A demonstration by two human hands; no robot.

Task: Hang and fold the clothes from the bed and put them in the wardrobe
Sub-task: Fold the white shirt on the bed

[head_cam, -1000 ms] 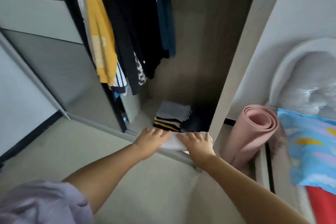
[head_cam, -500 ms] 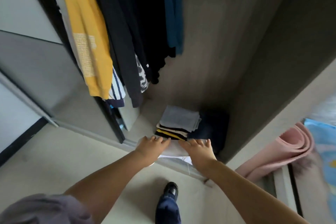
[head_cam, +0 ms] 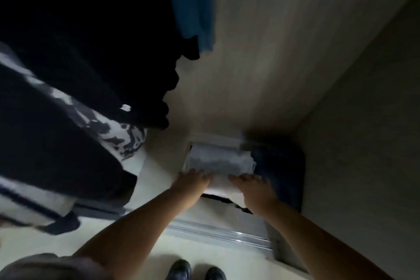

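Observation:
I am leaning into the wardrobe. A folded white garment is held between my left hand and my right hand, one on each side of it. It lies at the near edge of the stack of folded clothes on the wardrobe floor, whose top piece is pale grey. The fingers curl over the garment's edges. A folded dark blue pile sits just right of the stack.
Hanging dark clothes, a teal garment and a black-and-white patterned one fill the left. The sliding-door track crosses below my arms. My shoes stand on the pale floor.
I have leaned forward and down into the wardrobe. Both hands have carried the white garment forward to the stack. The bed, mat and yellow top have left the view.

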